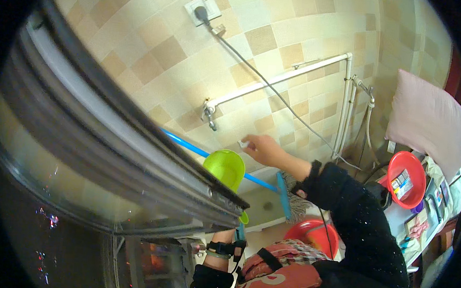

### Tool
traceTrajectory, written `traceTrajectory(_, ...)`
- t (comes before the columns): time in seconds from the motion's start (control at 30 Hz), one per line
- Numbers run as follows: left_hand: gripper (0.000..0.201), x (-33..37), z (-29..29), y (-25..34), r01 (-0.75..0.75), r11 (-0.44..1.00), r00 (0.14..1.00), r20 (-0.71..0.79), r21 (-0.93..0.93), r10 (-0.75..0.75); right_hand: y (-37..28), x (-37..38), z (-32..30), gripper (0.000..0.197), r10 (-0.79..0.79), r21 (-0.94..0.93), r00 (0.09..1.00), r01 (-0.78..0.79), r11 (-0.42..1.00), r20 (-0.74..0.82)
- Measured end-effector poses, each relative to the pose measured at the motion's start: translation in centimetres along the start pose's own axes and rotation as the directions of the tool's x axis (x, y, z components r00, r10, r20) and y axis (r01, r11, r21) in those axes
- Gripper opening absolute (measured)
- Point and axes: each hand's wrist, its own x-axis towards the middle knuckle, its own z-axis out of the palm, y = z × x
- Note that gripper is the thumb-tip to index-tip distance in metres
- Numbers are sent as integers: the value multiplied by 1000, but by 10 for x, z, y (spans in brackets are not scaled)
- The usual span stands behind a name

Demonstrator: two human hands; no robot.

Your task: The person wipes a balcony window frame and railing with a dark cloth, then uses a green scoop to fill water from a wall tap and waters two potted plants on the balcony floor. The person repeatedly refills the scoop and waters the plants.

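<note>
My right hand [265, 151] reaches toward the tiled wall, its fingers pinching a small white object [243, 144] too small to name. Just left of and below it is a lime-green plastic dipper [224, 167], its open mouth facing up; the dark-framed panel [151, 155] cuts off its lower part. My left wrist [219, 254], with a black strap, comes up from the lower edge. The left hand itself is hidden behind that panel, close to a bit of green [244, 218] under the dipper, so its grip does not show. A metal tap [209, 116] sticks out from the wall above the dipper.
A blue-handled mop [285, 196] leans behind the dipper. Red basins stand on the floor [314, 234] and on the crowded side table [407, 179]. A black cable [265, 79] hangs from the wall socket [203, 10], crossing the white pipe [286, 76]. A pink cushion [424, 120] stands at right.
</note>
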Motion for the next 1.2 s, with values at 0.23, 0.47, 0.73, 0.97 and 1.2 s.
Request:
traceTrajectory(0.23,21,7,58,72,247,960,967,-39,-130,-254,0,98,40,42,-198,-155,923,154,976,-329)
traceTrajectory(0.47,23,37,56,70,192,971,981,30,-145,-189,-15,149,81,57,-117,-266,945,33,964,-307)
traceTrajectory(0.73,27,59,40,72,339,881,939,172,-331,-297,41,176,51,31,-304,25,948,308,951,-95)
traceTrajectory(0.97,28,65,32,66,397,857,913,238,-330,-331,46,186,50,25,-215,103,974,222,970,-67)
traceTrajectory(1.2,31,66,29,65,423,843,901,250,-333,-354,33,178,39,29,-101,39,993,103,994,-59)
